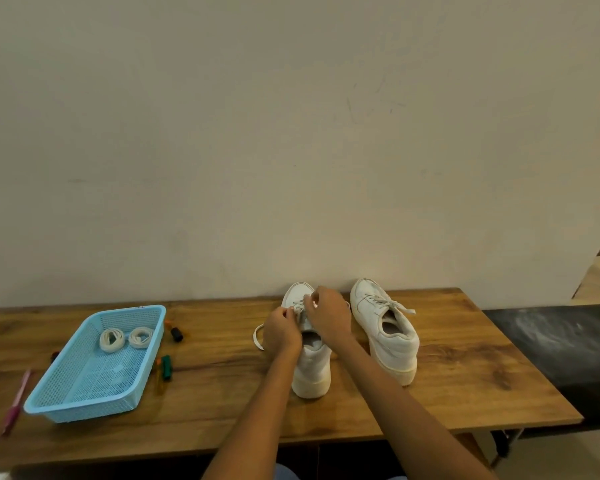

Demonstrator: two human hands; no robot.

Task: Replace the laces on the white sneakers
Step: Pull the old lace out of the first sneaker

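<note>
Near sneaker: the white sneaker (311, 362) under your hands stands upright on the wooden table (361, 410), heel toward you, toe toward the wall; thick pale sole, grey lining showing in the opening.
Your left hand: your left hand (282, 332) sits on the left side of that sneaker's lacing, fingers curled and pinching the lace (258, 337), which loops out onto the table left of the sneaker.
Your right hand: your right hand (328, 315) is over the same lacing, close against the left hand, fingertips pinching the lace near the toe end.
Second sneaker: the other sneaker (385, 327) stands just right of the near sneaker, still laced, turned slightly, one lace end hanging off its right side.
Basket: a light blue basket (84, 393) lies well left of the near sneaker; in its far end are two coiled white laces (125, 338), side by side.
Beside the basket: a pink pen (16, 401) lies left of it; small green, orange and black items lie along its right edge, too small to identify.
</note>
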